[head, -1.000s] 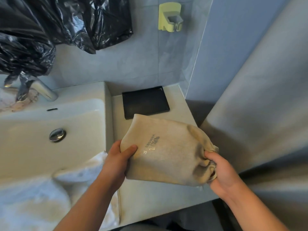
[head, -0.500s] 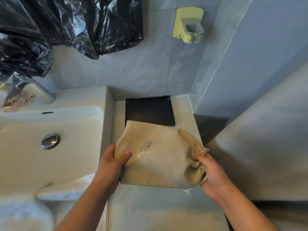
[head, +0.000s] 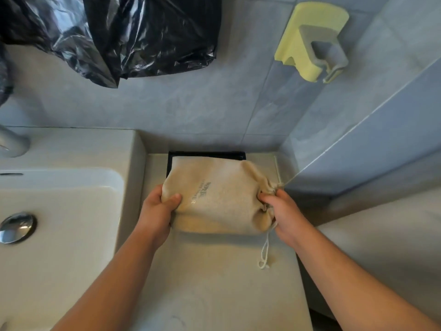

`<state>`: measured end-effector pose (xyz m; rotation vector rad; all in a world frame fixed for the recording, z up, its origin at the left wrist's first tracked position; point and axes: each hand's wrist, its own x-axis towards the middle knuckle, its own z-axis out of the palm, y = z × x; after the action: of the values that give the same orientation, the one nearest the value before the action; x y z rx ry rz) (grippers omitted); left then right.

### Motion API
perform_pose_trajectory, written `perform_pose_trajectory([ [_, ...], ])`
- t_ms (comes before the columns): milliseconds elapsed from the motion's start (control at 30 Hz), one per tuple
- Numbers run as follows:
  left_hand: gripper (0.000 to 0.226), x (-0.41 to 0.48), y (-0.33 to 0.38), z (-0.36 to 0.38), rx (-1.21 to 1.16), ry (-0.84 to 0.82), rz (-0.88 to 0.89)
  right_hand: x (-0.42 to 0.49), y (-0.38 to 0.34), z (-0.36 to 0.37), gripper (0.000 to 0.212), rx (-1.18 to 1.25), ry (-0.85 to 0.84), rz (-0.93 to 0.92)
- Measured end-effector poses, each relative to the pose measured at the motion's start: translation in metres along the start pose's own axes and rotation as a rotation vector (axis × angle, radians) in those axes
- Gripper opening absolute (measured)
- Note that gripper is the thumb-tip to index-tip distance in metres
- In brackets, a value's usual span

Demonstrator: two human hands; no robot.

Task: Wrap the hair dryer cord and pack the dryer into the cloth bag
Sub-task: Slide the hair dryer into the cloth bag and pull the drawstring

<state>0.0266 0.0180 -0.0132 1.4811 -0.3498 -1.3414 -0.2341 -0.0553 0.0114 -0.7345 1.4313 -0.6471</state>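
Observation:
A beige cloth bag [head: 222, 197] with grey lettering lies bulging on the counter, partly over a black tray [head: 205, 154] by the wall. My left hand [head: 160, 211] grips the bag's closed bottom end. My right hand [head: 281, 211] holds its gathered drawstring mouth. A white drawstring loop [head: 264, 254] trails from the mouth onto the counter. The hair dryer and its cord are hidden, with nothing of them showing outside the bag.
A white sink [head: 59, 211] with a metal drain plug [head: 16, 226] lies to the left. A black plastic bag [head: 124, 34] hangs on the tiled wall above. A yellow wall holder [head: 310, 41] sits at upper right. The beige counter [head: 214, 283] extends toward me.
Both hands carried the bag away from me toward the wall and set it over the black tray. The drawstring now trails on the counter.

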Motion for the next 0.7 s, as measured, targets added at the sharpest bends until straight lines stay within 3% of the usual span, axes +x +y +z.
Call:
perform_pose_trajectory([
  [400,0.022,0.066,-0.004,0.003,0.043,0.163,-0.015,0.084,-0.011,0.032,0.031,-0.041,-0.015,0.008],
  [567,0.025,0.061,0.003,0.010,0.343,0.243,0.133,0.090,-0.016,0.032,0.029,-0.046,-0.034,-0.007],
  [700,0.032,0.050,0.019,0.013,0.515,0.322,0.237,0.087,-0.024,0.036,0.031,-0.288,0.016,-0.058],
])
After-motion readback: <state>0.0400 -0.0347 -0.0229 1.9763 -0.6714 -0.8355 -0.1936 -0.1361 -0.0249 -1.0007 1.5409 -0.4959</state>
